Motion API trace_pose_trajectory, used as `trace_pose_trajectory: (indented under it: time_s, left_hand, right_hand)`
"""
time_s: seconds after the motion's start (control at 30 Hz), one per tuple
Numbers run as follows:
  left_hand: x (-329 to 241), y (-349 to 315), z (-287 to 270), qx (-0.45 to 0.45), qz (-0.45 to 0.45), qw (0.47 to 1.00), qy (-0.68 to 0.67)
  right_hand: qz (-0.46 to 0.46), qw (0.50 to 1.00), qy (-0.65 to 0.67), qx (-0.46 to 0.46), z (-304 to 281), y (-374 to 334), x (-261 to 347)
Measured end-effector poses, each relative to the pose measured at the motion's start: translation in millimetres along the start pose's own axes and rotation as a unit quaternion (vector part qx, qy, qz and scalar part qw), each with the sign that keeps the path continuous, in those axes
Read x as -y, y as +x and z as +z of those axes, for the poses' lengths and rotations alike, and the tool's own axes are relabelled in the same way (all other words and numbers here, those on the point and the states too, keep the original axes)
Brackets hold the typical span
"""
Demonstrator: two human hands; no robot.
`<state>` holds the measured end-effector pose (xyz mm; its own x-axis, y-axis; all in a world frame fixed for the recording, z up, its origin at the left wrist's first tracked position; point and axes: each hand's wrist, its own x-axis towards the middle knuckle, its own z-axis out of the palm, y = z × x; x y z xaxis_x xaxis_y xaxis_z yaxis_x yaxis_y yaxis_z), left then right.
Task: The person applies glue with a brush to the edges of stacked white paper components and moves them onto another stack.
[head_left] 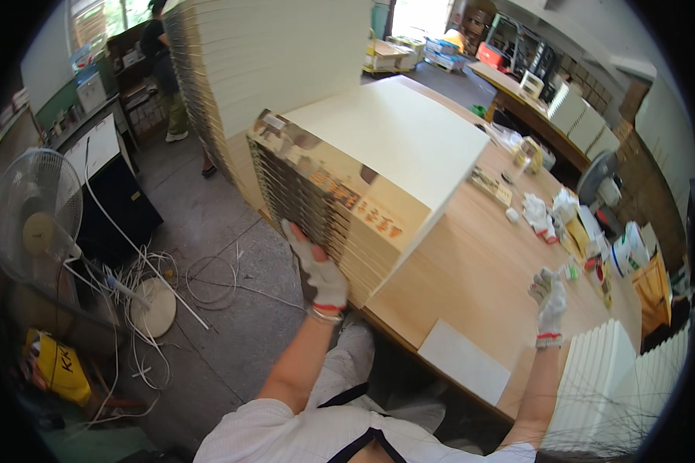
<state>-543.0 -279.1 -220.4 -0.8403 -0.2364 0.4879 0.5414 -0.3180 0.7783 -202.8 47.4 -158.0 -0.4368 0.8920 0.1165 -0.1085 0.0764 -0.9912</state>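
A tall stack of flat boxes or boards, white on top with a printed brown and orange side, stands at the table's near left edge. Against the lower part of its printed side rests my left hand, in a white work glove with a red cuff band. Its fingers are stretched out along the stack, not wrapped round anything. My right hand, gloved the same way, is over the right part of the wooden table, fingers apart and nothing seen in them. A white rectangular sheet lies near the front edge, between my hands.
A higher white stack rises behind at left. White ridged stacks stand at near right. Loose gloves and small items lie along the table's right side. A standing fan and tangled cables are at left; a person stands beyond.
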Motion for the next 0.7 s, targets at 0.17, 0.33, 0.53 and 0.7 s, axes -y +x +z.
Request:
trace_pose_trajectory:
  time_s: [0.17, 0.33, 0.53, 0.7]
  left_hand:
    - [-17.4, -143.6, -30.6, 0.316, 0.267, 0.902, 0.121]
    - [-20.2, -131.9, -53.1, 0.273, 0.263, 0.924, 0.049]
    - [28.3, -48.4, -24.3, 0.026, -0.196, 0.979, -0.044]
    - [-27.4, -209.5, -53.6, 0.437, -0.075, 0.895, 0.052]
  right_hand:
    - [-0.018, 0.997, 0.040, -0.057, -42.4, -109.3, 2.5]
    - [-0.109, 0.992, -0.009, -0.064, -67.1, -211.9, 25.8]
    - [-0.145, 0.984, -0.007, -0.108, -111.2, -299.0, 15.0]
    - [-0.133, 0.981, -0.018, -0.137, -96.2, -331.2, 10.6]
